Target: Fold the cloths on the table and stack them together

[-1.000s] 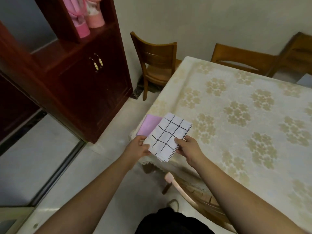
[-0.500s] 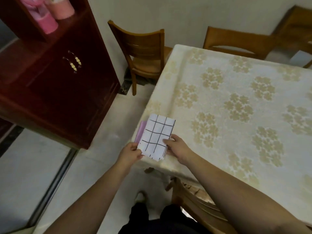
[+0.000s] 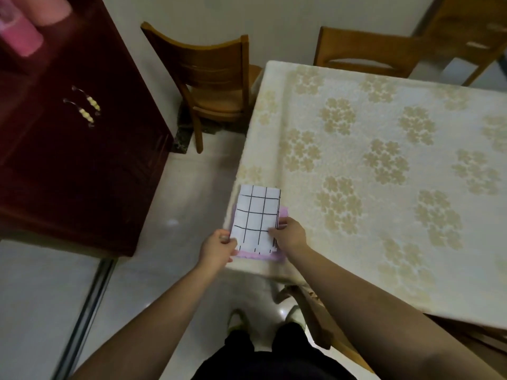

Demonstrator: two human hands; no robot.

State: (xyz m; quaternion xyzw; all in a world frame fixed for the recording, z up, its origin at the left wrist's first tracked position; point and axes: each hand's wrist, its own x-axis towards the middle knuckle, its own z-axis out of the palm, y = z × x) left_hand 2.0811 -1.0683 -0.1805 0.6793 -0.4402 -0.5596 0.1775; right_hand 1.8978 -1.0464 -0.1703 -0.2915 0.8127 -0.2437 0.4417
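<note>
Both hands pinch the folded white grid cloth (image 3: 256,215) at its near corners; left hand (image 3: 218,249), right hand (image 3: 289,234); it lies atop the folded pink cloth (image 3: 263,255) on the table (image 3: 384,160) corner.

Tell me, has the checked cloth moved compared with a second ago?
Yes. The checked cloth has swung round and shifted over the pink cloth at the table corner; earlier the pink one stuck out to its left, now it is almost covered.
</note>
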